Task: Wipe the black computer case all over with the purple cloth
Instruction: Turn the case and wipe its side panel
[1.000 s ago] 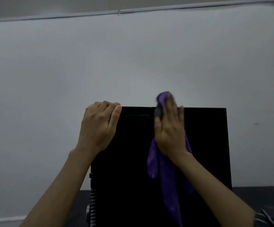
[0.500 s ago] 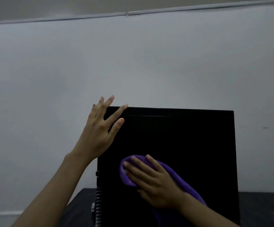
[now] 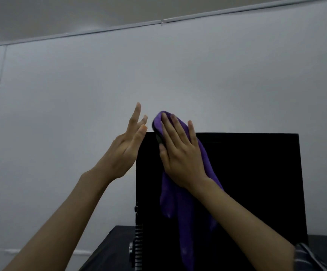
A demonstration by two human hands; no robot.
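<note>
Head view: black computer case [image 3: 246, 182] upright on dark surface [image 3: 107, 247].
purple cloth [image 3: 178, 212]: over case's top left edge, hanging down its face.
right grip [image 3: 180, 153]: flat, straight fingers pressing cloth to case.
left grip [image 3: 125, 151]: released, fingers spread beside that corner.

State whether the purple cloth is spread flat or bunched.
Bunched: purple cloth hangs in folds beneath the right hand on the black computer case.

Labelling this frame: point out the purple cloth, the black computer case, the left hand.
purple cloth [image 3: 188, 231]: head view, hanging fold below the wrist.
black computer case [image 3: 256, 182]: head view, bare side panel.
left hand [image 3: 125, 153]: head view, middle of hand.
</note>
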